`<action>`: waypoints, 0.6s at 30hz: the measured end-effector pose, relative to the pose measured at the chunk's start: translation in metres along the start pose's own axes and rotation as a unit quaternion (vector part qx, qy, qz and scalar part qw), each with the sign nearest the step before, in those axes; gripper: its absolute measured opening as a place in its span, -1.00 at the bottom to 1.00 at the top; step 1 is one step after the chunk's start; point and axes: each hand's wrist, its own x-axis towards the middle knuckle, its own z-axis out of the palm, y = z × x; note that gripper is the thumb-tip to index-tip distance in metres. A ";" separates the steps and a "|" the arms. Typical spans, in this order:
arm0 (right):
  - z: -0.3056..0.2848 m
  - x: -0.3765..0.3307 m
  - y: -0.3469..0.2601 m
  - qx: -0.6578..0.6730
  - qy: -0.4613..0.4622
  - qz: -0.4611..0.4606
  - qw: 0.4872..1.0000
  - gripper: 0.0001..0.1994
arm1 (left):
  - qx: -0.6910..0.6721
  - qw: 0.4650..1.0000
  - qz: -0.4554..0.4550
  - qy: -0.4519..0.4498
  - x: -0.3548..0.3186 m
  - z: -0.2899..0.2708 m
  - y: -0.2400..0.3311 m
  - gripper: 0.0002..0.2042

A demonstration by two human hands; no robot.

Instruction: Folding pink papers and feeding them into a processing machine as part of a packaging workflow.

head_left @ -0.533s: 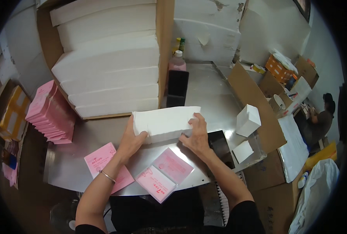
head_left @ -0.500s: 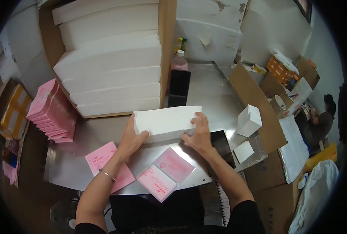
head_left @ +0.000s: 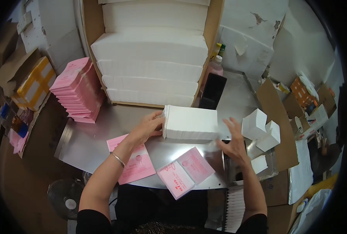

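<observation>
We see a stack of white sheets [head_left: 193,121] lying on the metal table [head_left: 91,144], about midway across and just in front of a large cardboard box [head_left: 215,35]. Our left hand [head_left: 149,126] touches the left end of the stack, its fingers bent against that end and the thumb a little apart on the near side; we cannot tell whether it grips the stack or only rests there. Our right hand [head_left: 234,147] is just off the right end, fingers and thumb spread wide, the tips somewhat blurred. The big box holds more white bundles [head_left: 152,50], piled in layers. To its left we have a tall pile of pink packets [head_left: 78,91]. Under our left forearm lies a flat pink packet [head_left: 141,165], and to its right, near the table edge, a pink and white booklet [head_left: 177,180] lies tilted. On the far side, a black phone [head_left: 213,91] leans close to a bottle [head_left: 215,68], right of the big box. At the right, three small white blocks [head_left: 253,124] sit near a brown cardboard flap [head_left: 278,119].
</observation>
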 end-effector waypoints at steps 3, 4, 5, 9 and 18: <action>0.028 0.008 -0.018 0.056 -0.049 0.071 0.995 -0.11 | 0.014 1.000 -0.002 0.023 0.003 -0.001 0.000 -0.32; 0.035 0.008 -0.018 0.060 -0.046 0.071 0.995 -0.11 | 0.038 0.998 -0.004 0.041 0.006 -0.003 -0.004 -0.32; 0.038 0.007 -0.018 0.069 -0.042 0.077 0.994 -0.11 | 0.058 0.997 -0.006 0.059 0.006 0.000 -0.005 -0.32; 0.046 0.005 -0.018 0.052 -0.025 0.041 0.998 -0.14 | 0.089 0.995 0.018 0.052 0.006 0.002 -0.004 -0.34; 0.050 0.000 -0.013 0.112 -0.023 0.070 0.991 -0.17 | 0.037 0.999 0.021 0.003 0.010 -0.008 -0.007 -0.49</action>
